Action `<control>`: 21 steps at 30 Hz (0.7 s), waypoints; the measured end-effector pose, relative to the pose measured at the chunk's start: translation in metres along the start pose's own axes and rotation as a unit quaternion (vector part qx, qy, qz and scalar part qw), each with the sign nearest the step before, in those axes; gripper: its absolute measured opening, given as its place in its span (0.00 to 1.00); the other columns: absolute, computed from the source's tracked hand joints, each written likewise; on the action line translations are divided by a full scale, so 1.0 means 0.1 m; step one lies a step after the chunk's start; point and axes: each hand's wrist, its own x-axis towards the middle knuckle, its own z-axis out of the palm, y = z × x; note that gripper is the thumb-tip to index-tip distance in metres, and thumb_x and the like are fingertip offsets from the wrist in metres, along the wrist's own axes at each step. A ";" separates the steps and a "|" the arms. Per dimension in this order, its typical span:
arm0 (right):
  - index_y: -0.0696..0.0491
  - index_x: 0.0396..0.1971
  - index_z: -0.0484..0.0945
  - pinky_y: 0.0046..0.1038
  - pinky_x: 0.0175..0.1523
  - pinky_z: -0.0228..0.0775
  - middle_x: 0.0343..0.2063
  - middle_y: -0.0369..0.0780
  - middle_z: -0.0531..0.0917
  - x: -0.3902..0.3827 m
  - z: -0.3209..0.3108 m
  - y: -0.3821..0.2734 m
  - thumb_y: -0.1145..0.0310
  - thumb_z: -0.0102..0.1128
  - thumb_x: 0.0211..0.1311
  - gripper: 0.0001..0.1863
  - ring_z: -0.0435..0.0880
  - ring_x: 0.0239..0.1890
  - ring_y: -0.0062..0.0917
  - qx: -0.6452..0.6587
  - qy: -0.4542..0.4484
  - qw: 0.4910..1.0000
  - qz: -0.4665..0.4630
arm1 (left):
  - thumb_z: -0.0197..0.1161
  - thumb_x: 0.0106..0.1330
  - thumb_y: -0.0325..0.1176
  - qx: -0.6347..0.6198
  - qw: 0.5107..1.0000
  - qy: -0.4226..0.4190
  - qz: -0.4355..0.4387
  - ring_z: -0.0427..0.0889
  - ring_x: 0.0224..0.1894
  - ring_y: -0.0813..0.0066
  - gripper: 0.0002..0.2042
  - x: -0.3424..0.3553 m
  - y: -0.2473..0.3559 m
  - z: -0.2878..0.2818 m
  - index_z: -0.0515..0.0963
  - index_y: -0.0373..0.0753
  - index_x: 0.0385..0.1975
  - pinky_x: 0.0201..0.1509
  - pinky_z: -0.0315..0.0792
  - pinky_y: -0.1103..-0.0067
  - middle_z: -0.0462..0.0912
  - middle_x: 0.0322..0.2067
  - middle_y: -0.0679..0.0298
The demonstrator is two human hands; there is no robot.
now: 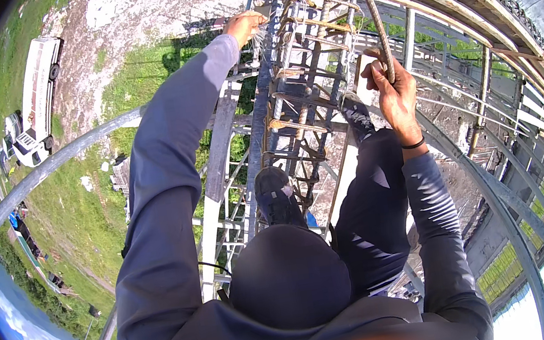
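My right hand [398,100] is closed around a ribbed steel bar [371,6] that rises past the right side of a rebar cage [299,93]. The cage is made of long bars crossed by tied stirrups and runs away from me between my shoes. On its far left side, my left hand [245,28] reaches out with the fingers drawn together. Thin pale strands show beside those fingertips, too small to make out. My left shoe [275,194] and right shoe [357,116] rest on either side of the cage, high above the ground.
A curved metal rail [49,166] passes on my left, and metal framing [512,220] stands on my right. Timber formwork [464,4] lies at the far right. Far below are grass [102,222] and a parked white truck [36,99].
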 end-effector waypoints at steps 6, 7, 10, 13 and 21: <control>0.59 0.52 0.81 0.19 0.28 0.65 0.24 0.36 0.82 -0.35 -0.06 -0.19 0.64 0.55 0.79 0.15 0.74 0.22 0.15 0.227 0.200 0.949 0.084 | 0.57 0.70 0.42 0.368 0.929 0.011 0.035 0.79 0.31 0.71 0.13 0.96 0.13 0.25 0.86 0.45 0.44 0.35 0.72 0.72 0.85 0.33 0.62; 0.59 0.52 0.81 0.19 0.28 0.65 0.25 0.36 0.82 -0.39 0.01 -0.16 0.64 0.55 0.79 0.15 0.74 0.21 0.15 0.258 0.207 0.939 0.094 | 0.58 0.70 0.42 0.437 0.899 0.000 0.024 0.81 0.41 0.65 0.14 1.06 0.11 0.28 0.86 0.43 0.43 0.46 0.73 0.69 0.86 0.40 0.58; 0.58 0.52 0.81 0.19 0.29 0.65 0.25 0.36 0.82 -0.52 0.15 -0.03 0.64 0.55 0.79 0.14 0.74 0.21 0.16 0.316 0.177 0.919 0.154 | 0.59 0.69 0.41 0.522 0.850 0.031 0.067 0.84 0.53 0.55 0.16 1.18 0.11 0.37 0.85 0.39 0.47 0.59 0.74 0.66 0.86 0.49 0.50; 0.57 0.53 0.81 0.18 0.26 0.62 0.23 0.34 0.80 -0.61 0.18 0.08 0.64 0.55 0.79 0.14 0.72 0.21 0.13 0.242 0.153 0.932 0.223 | 0.55 0.69 0.34 0.628 0.778 0.009 0.023 0.84 0.55 0.54 0.14 1.08 0.21 0.46 0.84 0.39 0.49 0.61 0.75 0.64 0.84 0.52 0.48; 0.57 0.52 0.82 0.18 0.25 0.60 0.21 0.33 0.80 -0.41 0.07 0.14 0.65 0.56 0.78 0.13 0.69 0.20 0.11 0.174 0.084 0.962 0.191 | 0.46 0.73 0.40 0.622 0.780 0.030 -0.057 0.81 0.61 0.54 0.19 0.90 0.25 0.44 0.84 0.44 0.51 0.64 0.73 0.61 0.83 0.55 0.57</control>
